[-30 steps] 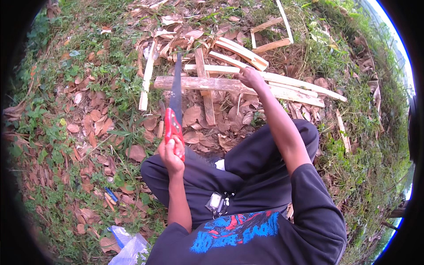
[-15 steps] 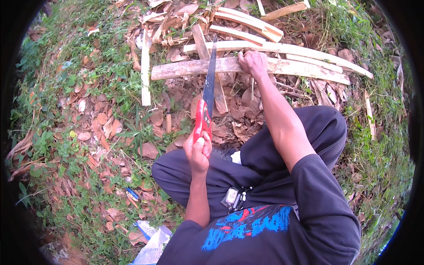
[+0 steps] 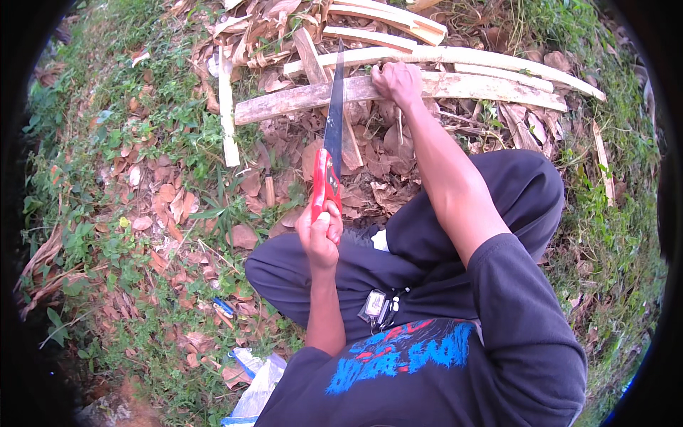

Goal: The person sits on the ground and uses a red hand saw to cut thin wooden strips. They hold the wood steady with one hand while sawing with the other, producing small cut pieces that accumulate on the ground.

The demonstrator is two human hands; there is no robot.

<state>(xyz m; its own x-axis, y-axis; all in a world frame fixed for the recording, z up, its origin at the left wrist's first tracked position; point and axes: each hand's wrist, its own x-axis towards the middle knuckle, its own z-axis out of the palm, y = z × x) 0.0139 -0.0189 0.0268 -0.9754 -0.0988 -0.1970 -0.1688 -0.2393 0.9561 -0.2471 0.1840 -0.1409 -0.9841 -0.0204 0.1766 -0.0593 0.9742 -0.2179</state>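
Observation:
In my left hand (image 3: 320, 235) is the red handle of a hand saw (image 3: 331, 135), its dark blade pointing away from me. The blade lies across a weathered wooden plank (image 3: 284, 102), left of my right hand. My right hand (image 3: 400, 84) is closed on that plank near its middle, fingers curled over the far edge. Beneath the plank, a narrower wooden strip (image 3: 311, 58) runs crosswise and slants toward me. Just beyond lie long pale wood strips (image 3: 491, 55), bent-looking at the picture's rim.
A knife with a wooden handle (image 3: 269, 186) rests on dry leaves left of the saw. A pale stick (image 3: 228, 114) lies farther left. By my left side are a blue object (image 3: 223, 307) and a clear plastic bag (image 3: 260, 388). My crossed legs (image 3: 469, 192) fill the near middle.
The saw blade still crosses the plank, with only a slight shift of the saw and left hand. The whole view has tilted a little; the right hand keeps its hold.

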